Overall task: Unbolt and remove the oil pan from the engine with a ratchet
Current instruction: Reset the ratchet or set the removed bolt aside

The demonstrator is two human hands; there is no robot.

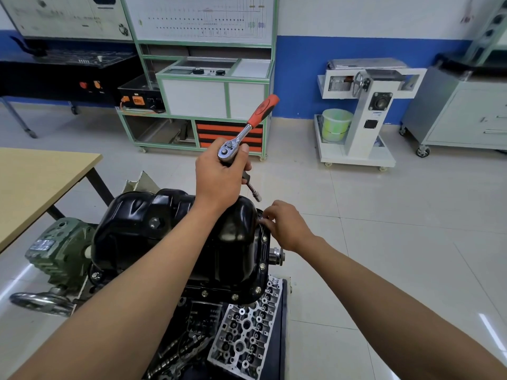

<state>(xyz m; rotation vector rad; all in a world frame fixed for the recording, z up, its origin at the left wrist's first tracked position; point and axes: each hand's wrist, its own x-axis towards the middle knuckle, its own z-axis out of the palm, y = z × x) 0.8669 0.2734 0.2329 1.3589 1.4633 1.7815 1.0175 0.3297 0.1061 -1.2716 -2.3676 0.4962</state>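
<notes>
Head view, left hand (219,176) fingers gripping ratchet (256,113) head, right hand (286,227) fingers pinching at oil pan (142,215) rim, engine label (203,318) illegible.

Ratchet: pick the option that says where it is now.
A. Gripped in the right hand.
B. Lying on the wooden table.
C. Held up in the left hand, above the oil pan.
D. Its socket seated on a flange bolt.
C: the left hand grips the ratchet by its head, raised above the oil pan, with its socket hanging clear of the flange bolts.
</notes>
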